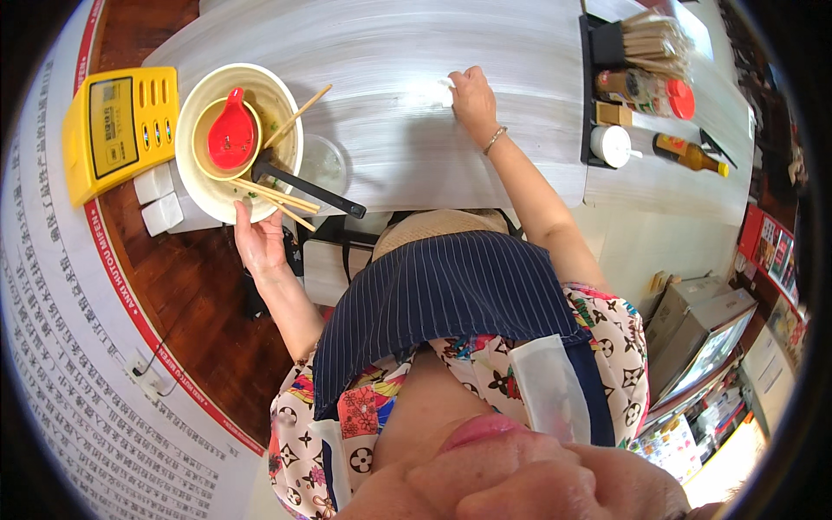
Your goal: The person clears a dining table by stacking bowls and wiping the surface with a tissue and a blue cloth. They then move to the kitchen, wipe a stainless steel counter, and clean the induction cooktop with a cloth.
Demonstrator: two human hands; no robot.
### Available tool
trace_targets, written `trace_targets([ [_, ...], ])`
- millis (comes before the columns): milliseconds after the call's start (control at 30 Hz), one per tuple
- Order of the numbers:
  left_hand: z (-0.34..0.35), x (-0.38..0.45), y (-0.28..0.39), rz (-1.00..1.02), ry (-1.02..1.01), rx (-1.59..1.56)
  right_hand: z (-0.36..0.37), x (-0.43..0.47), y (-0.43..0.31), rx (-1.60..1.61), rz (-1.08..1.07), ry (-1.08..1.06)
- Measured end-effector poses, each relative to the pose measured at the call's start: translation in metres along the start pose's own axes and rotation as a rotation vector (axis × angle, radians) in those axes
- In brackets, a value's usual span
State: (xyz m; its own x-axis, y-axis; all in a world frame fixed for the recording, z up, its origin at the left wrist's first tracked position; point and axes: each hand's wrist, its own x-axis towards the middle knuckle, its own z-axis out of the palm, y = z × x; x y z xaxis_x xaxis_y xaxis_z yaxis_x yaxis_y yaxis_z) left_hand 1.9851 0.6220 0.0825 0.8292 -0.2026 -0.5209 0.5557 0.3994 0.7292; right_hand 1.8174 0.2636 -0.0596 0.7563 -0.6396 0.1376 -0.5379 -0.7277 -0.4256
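Note:
At the table's left end my left hand [261, 244] grips the near rim of a large cream bowl [190, 104], thumb on the edge and fingers under it. Inside that bowl sits a smaller yellow bowl [201, 148] holding a red soup spoon [231, 140]. Wooden chopsticks [283, 197] and a black-handled ladle [315, 190] stick out over the rim, among bits of green and some broth. My right hand [474, 101] pinches a crumpled white tissue [446, 82] against the pale wood-grain tabletop [390, 45]. Partly behind the large bowl is a clear round plastic container [327, 164].
A yellow tissue dispenser [120, 133] and white tissue stacks [159, 198] stand at the left edge. To the right, a black tray [587, 97] carries wrapped chopsticks [653, 45], condiment jars [650, 94] and a white pot [610, 146]. A yellow-capped bottle [689, 154] lies farther right.

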Motion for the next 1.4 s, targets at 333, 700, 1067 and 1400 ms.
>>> trace_targets([
  [333,-0.011,-0.003,-0.006,0.028,0.113,0.008,0.057,0.0,-0.071,0.051,-0.324,-0.206],
  [700,-0.009,0.002,-0.003,0.003,0.127,-0.021,0.029,0.025,-0.042,0.026,-0.449,-0.375],
  [1067,-0.014,0.006,-0.005,0.028,0.169,-0.038,0.02,-0.018,-0.024,0.062,-0.517,-0.466],
  [1400,-0.02,0.012,-0.001,0.014,0.087,0.013,0.046,0.032,-0.02,-0.02,-0.355,-0.133],
])
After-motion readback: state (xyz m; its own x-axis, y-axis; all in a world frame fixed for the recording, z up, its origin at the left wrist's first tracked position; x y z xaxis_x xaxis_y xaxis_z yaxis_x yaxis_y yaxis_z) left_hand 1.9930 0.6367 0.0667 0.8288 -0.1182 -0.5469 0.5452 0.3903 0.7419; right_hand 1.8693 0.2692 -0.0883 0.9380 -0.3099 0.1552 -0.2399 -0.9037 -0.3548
